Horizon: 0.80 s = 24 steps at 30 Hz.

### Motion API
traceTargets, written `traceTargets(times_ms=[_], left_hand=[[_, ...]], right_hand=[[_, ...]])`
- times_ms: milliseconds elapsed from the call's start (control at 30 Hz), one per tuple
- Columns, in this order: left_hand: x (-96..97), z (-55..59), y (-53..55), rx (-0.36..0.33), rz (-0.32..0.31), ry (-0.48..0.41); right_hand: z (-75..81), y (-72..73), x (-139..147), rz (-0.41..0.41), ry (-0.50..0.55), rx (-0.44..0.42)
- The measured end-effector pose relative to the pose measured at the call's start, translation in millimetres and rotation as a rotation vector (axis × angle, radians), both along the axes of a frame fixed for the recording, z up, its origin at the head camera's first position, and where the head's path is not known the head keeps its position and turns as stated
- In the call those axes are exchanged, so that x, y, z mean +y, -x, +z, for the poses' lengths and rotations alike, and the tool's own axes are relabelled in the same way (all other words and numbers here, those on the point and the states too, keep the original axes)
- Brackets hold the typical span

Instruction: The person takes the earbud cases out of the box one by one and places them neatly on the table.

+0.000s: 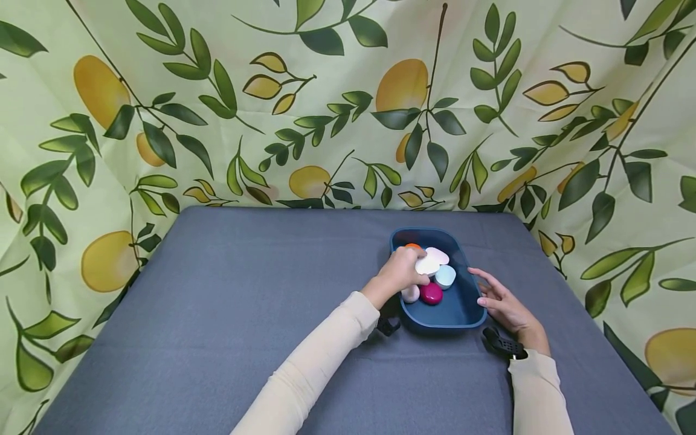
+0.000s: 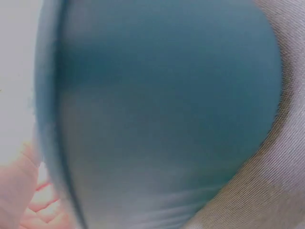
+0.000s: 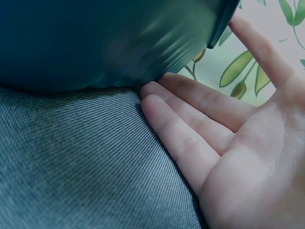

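Note:
In the head view, my left hand (image 1: 400, 270) reaches over the near-left rim of a dark blue bin (image 1: 459, 308). Its thumb and fingers pinch a white rounded piece (image 1: 427, 265). Around it lie a pale pink piece (image 1: 437, 255), a light blue one (image 1: 445, 277), a glossy magenta one (image 1: 431, 293), another pale pink one (image 1: 410, 294) and a partly hidden orange one (image 1: 413, 246). What kind of things they are I cannot tell. My right hand (image 1: 505, 305) rests its extended fingers against the bin's right side; the right wrist view shows these fingers (image 3: 178, 131) touching the outer wall low down.
The bin stands on a grey cloth-covered table (image 1: 244, 290), towards its right side. A curtain (image 1: 337, 103) with leaf and fruit prints hangs behind the table and along both sides. In the left wrist view, the bin's outer wall (image 2: 167, 95) fills most of the picture.

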<state>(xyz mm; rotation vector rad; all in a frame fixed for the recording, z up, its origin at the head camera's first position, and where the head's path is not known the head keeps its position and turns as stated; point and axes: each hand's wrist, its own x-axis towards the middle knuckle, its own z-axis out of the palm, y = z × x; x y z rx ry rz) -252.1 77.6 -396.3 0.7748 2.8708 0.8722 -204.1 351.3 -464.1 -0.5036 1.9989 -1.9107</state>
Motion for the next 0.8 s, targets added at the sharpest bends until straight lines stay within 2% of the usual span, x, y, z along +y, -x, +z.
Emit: traceTargets(times_ms=[100, 200, 333, 467, 633, 800], left_hand=[[-9.2, 4.0, 1.3, 0.03, -0.041, -0.064], [-19.6, 6.6, 4.1, 0.04, -0.053, -0.125], [-35.3, 9.2, 8.8, 0.007, -0.057, -0.226], [-51.3, 9.8, 14.1, -0.021, -0.064, -0.288], [-72.3, 5.9, 21.4, -0.006, -0.072, -0.325], [-94.1, -5.0, 29.9, -0.012, -0.057, -0.347]], right_hand=[[-0.2, 0.1, 0.5, 0.004, -0.002, 0.002], [-0.9, 0.3, 1.1, -0.009, -0.025, -0.004], [-2.2, -0.2, 2.4, -0.027, -0.045, -0.011], [-2.7, -0.8, 3.7, -0.02, -0.036, -0.013], [-0.2, -1.9, 3.0, -0.016, -0.048, -0.027], [1.7, -2.0, 1.0, -0.001, -0.036, -0.024]])
